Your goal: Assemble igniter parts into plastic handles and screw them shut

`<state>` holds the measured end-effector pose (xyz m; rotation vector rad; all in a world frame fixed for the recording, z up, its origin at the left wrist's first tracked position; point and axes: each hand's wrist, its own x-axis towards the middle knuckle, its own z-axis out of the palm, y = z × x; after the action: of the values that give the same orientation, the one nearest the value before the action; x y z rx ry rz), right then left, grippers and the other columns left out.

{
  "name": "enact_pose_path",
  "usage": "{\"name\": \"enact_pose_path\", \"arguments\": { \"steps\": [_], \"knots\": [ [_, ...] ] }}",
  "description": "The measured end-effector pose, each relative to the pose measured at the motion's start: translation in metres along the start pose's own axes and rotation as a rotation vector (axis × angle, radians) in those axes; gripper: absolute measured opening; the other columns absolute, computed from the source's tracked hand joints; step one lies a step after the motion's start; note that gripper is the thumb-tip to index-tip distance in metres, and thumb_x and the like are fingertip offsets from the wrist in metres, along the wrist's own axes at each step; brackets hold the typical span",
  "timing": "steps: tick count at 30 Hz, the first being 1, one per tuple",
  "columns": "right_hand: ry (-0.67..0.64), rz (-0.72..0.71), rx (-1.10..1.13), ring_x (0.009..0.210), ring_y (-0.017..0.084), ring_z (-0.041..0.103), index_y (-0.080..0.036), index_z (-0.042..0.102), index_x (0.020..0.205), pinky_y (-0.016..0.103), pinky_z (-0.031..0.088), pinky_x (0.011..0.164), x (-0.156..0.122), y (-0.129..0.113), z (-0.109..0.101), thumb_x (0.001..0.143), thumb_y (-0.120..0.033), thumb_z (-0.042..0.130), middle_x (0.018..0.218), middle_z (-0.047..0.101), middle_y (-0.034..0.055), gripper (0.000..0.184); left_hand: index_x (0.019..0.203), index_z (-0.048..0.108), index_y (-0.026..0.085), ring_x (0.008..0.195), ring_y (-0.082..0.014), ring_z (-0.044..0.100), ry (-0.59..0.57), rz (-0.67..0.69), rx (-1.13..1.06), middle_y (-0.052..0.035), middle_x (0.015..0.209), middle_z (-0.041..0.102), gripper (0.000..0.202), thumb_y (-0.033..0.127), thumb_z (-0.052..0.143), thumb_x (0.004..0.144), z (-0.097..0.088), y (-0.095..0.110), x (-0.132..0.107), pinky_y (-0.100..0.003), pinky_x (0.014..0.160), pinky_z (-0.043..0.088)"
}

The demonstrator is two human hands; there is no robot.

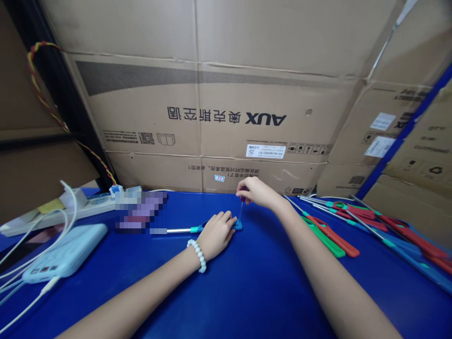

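A blue long-necked lighter with a silver tube lies flat on the blue table. My left hand, wearing a pale bead bracelet, rests closed over its handle and presses it down. In a pinch, my right hand holds a small red-handled screwdriver upright. The thin shaft points down at the end of the lighter's handle. Whether the tip sits in a screw is too small to make out.
Several more lighters, green, orange-red and blue, lie piled on the right. At left are a light blue power bank with white cables, a white power strip and a blurred purple item. Cardboard walls the back.
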<state>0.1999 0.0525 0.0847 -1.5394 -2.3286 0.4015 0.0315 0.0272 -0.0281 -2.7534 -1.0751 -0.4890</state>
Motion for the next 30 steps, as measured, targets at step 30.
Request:
{"name": "enact_pose_path", "arguments": {
  "steps": [30],
  "knots": [
    [-0.091,0.057,-0.340,0.077,0.023,0.062,-0.015,0.060,0.086,0.026,0.037,0.056,0.004,-0.017,-0.012,0.082,-0.034,0.063,0.086,0.069,0.0111,0.019,0.118,0.052,0.017,0.088,-0.0217,0.051,-0.036,0.006,-0.040,-0.0067,0.101,0.054,0.028,0.021,0.046,0.092,-0.008,-0.001,-0.005,-0.034,0.074,0.044]
  ]
}}
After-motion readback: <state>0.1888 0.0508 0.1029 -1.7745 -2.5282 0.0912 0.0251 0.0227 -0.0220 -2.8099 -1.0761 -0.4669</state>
